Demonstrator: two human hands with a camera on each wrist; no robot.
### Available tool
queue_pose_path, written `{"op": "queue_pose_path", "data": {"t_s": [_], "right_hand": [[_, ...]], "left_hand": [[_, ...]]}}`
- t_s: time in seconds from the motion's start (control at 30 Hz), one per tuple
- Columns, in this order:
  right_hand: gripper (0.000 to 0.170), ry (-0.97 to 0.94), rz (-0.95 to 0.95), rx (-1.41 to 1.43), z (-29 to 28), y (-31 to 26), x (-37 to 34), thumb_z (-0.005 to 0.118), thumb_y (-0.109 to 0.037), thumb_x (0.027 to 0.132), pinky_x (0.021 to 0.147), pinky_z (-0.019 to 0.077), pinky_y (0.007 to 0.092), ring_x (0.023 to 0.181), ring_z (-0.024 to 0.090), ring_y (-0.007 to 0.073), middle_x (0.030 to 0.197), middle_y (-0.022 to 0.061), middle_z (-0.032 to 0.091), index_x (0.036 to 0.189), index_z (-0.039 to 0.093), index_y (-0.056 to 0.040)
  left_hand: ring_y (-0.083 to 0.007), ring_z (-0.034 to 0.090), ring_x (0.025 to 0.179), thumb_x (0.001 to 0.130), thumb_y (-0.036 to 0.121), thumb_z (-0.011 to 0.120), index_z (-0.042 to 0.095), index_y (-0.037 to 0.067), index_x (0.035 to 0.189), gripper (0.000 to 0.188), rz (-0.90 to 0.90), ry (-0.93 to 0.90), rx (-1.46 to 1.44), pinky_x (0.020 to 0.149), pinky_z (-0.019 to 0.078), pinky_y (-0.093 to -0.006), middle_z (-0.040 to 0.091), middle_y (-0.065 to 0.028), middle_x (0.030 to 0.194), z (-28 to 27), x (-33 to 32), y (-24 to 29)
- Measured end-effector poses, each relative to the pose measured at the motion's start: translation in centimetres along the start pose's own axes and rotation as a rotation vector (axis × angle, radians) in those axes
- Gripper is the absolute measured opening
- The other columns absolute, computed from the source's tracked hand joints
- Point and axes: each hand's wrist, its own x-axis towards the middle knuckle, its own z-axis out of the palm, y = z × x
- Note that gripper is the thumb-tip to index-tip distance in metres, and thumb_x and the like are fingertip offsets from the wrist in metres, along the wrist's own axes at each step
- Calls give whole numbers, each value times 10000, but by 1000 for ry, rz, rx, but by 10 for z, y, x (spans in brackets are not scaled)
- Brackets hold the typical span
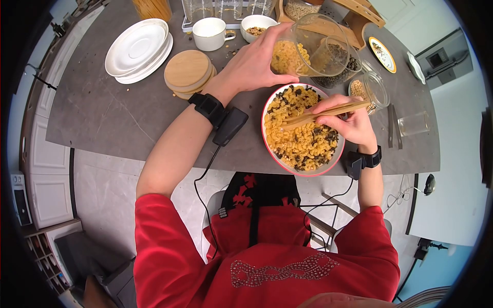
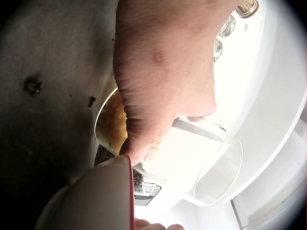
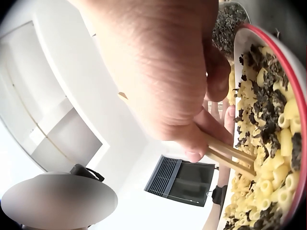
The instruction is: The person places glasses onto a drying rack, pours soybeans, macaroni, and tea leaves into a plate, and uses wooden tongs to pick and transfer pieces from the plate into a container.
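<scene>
A white bowl with a red rim sits at the table's front edge. It is filled with yellow macaroni mixed with dark dried leaves. Beyond the far rim, my left hand grips a clear glass jar, which lies tilted with its mouth toward the right. Macaroni is gathered in the jar's bottom, beside my palm. My right hand pinches wooden tongs over the bowl; their tips reach into the macaroni.
Right of the bowl are an open jar of grains, dark metal tongs and a glass. A jar of dark leaves stands behind. To the left are stacked white plates, wooden lids, a white cup and a small bowl.
</scene>
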Motion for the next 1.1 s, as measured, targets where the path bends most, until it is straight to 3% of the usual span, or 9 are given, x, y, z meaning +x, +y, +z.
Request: {"op": "queue_pose_path", "data": {"t_s": [0.13,0.23,0.33,0.43,0.47,0.7,0.8,0.9,1.1], "right_hand": [[188,106,-53,131,-3,15,-8,801,-35,906,734,578,281,831,734,162,1006,97,759,1078,734,1],[159,264,-321,237,-18,24,-12,741,-60,967,645,537,271,727,677,136,1017,129,742,1105,689,-2],[261,484,-399,408,-30,37,-17,704,-188,1021,757,580,307,845,717,186,1273,240,697,1208,619,-26],[278,775,-350,154,-19,18,0,684,-195,1027,490,331,192,523,432,35,1304,333,669,1242,614,-31],[278,781,-350,151,-18,17,-1,684,-195,1027,490,331,192,523,432,35,1304,333,669,1242,614,-31],[259,564,-416,218,-21,20,-9,699,-202,1017,490,338,196,547,518,69,1169,295,729,1196,642,-24],[226,445,-409,202,-21,17,-10,710,-156,1000,563,488,235,695,696,164,1108,259,744,1151,660,5],[210,307,-316,127,-22,1,1,721,-73,965,934,606,448,1064,752,360,1021,209,753,1119,669,60],[166,91,-400,-56,-20,-1,22,706,-108,983,840,602,363,943,756,253,1026,175,769,1064,692,37]], "left_hand": [[-475,603,1237,757,467,904,297,128,1563,1064,12,4,-7,997,544,-524,552,-278,1426,0,-1,-2],[-473,607,1232,757,472,903,294,124,1564,1069,4,2,8,998,544,-522,553,-278,1426,-1,-1,-1],[-468,604,1241,754,475,905,292,121,1563,1075,28,20,25,1006,541,-518,553,-277,1428,-1,-1,0],[-464,596,1258,752,479,906,290,119,1564,1081,-22,-21,13,1015,538,-514,551,-274,1434,-1,-1,0],[-464,596,1258,752,479,906,290,119,1564,1081,-17,-25,10,1015,538,-514,551,-274,1434,-1,0,0],[-465,593,1265,747,485,909,284,122,1569,1094,-25,-20,5,1028,531,-518,541,-277,1447,-2,-1,0],[-465,591,1268,747,490,907,282,123,1571,1098,-20,-20,8,1030,530,-518,538,-276,1451,0,0,0],[-446,587,1297,728,508,924,274,83,1582,1154,-36,-31,30,1059,515,-502,522,-269,1474,-3,-1,-1],[-421,582,1328,713,500,944,266,56,1589,1193,-16,-29,1,1081,505,-474,525,-253,1483,0,2,-2]]}}
